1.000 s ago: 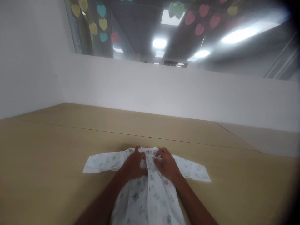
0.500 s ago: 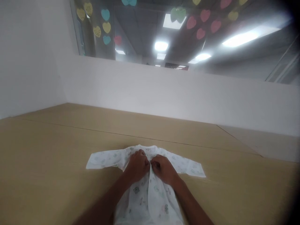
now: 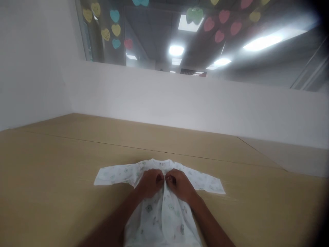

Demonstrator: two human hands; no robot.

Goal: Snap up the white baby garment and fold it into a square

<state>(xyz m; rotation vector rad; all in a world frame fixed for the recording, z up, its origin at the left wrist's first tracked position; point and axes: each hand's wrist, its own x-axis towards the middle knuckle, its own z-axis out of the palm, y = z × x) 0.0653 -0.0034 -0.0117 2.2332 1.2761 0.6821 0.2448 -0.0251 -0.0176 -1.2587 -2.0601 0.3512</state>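
Observation:
A white baby shirt point(image 3: 171, 214) with a small printed pattern lies face up, its two long sleeves spread out to the sides. Near the top of its front opening, my left hand point(image 3: 152, 181) is closed in a pinch on the left edge of the cloth. Just beside it, my right hand point(image 3: 178, 183) pinches the other edge, knuckles up. The two hands almost meet over the middle line, below the neckline and its small label. My fingers hide whatever fastening may be between them.
The shirt rests on a wide wooden table point(image 3: 59, 171) with a thin seam across it. Behind stands a white wall point(image 3: 144, 92), and above it a glass pane with heart-shaped paper notes point(image 3: 194, 15). Another white wall point(image 3: 33, 68) closes the left side.
My left hand's fingers have curled in and its wrist has turned slightly, so the thumb and finger face the right hand. The right hand and the shirt stay nearly where they were.

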